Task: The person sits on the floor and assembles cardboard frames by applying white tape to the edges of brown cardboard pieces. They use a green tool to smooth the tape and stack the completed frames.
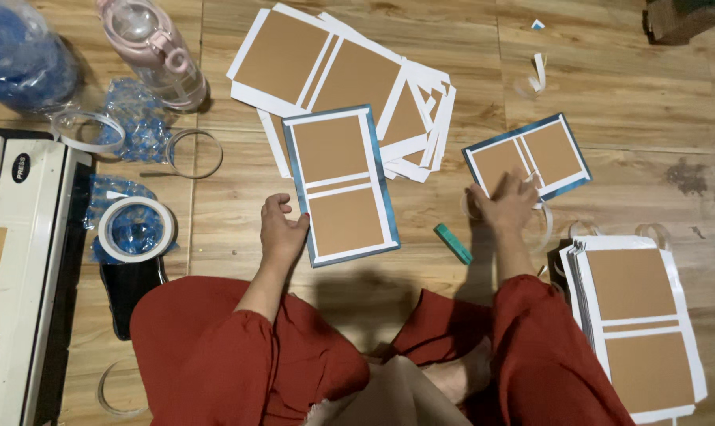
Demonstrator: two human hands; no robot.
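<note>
In the head view, the left hand [282, 229] is laid flat, fingers spread, against a blue-edged card [341, 186] on the floor [626, 102]; a tape strip [540, 225] is pinched by the right hand [503, 207] over a smaller blue-edged card [527, 158], beside a teal cutter [452, 243]

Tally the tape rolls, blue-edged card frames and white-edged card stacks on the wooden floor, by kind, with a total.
Blue-edged brown card frames: 2, one at the left hand, one under the right hand
Stacks of white-edged brown card frames: 2
White tape rolls: 1
Total: 5
</note>
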